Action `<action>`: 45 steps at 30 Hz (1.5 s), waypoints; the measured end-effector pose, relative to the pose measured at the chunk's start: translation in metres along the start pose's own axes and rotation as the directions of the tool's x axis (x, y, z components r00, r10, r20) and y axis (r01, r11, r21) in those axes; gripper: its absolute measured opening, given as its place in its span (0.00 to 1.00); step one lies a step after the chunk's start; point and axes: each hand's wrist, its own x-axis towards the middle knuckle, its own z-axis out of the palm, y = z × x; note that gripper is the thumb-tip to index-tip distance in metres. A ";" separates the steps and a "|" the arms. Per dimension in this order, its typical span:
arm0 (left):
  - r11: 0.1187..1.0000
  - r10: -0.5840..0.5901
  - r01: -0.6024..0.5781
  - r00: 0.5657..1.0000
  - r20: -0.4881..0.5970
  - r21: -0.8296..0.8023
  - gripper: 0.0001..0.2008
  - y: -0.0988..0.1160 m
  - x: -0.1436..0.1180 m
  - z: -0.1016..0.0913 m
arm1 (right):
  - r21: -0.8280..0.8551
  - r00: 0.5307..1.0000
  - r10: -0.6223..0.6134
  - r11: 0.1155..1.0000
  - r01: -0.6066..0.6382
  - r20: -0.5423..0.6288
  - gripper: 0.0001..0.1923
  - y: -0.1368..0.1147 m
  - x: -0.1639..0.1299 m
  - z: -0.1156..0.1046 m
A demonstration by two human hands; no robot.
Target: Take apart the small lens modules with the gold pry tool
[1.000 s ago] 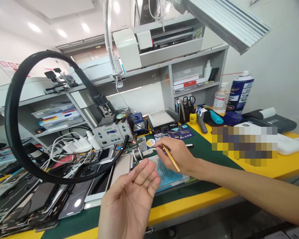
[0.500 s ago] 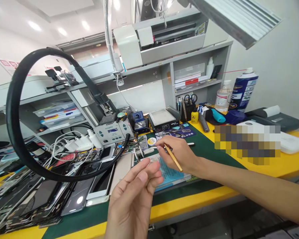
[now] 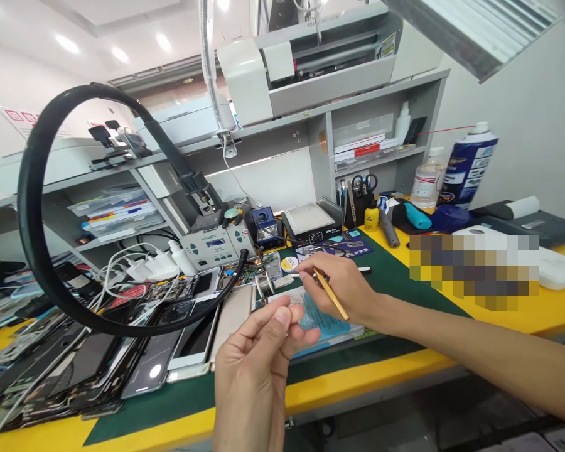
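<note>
My right hand [image 3: 339, 282] grips a slim gold tool [image 3: 332, 295] like a pen, its tip near a white strip lying on the green mat [image 3: 395, 276]. It hovers over a blue printed pad [image 3: 321, 321]. My left hand [image 3: 258, 370] is raised close to the camera, thumb pressed against the fingertips; nothing shows between them. Just behind the hands lie a small circuit board [image 3: 250, 274] and a round yellow-white tin [image 3: 289, 263].
A thick black hose [image 3: 28, 220] loops from a grey soldering station [image 3: 216, 246]. Several phones and screens [image 3: 75, 364] are piled on the left. A hot plate [image 3: 308, 220], tool cup [image 3: 358, 201], spray can [image 3: 468, 164] and bottle [image 3: 424, 185] line the back; the yellow bench edge [image 3: 358, 380] runs in front.
My left hand's fingers have closed from spread apart into a pinch with the thumb. The view has shifted slightly; my right hand stays in place with the gold tool.
</note>
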 end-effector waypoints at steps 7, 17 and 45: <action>1.000 0.000 0.000 0.999 0.044 -0.006 0.14 -0.001 -0.002 0.000 | 0.001 1.000 -0.009 1.000 0.009 -0.005 0.08 0.001 0.000 0.000; 0.999 -0.016 0.022 0.988 0.151 -0.038 0.10 0.001 -0.006 -0.008 | 0.006 1.000 -0.014 1.000 0.014 -0.001 0.08 0.000 0.001 0.000; 0.991 -0.123 0.123 0.992 0.012 -0.046 0.09 0.001 -0.004 0.000 | -0.010 0.999 -0.046 0.999 0.046 -0.001 0.09 -0.001 0.001 0.000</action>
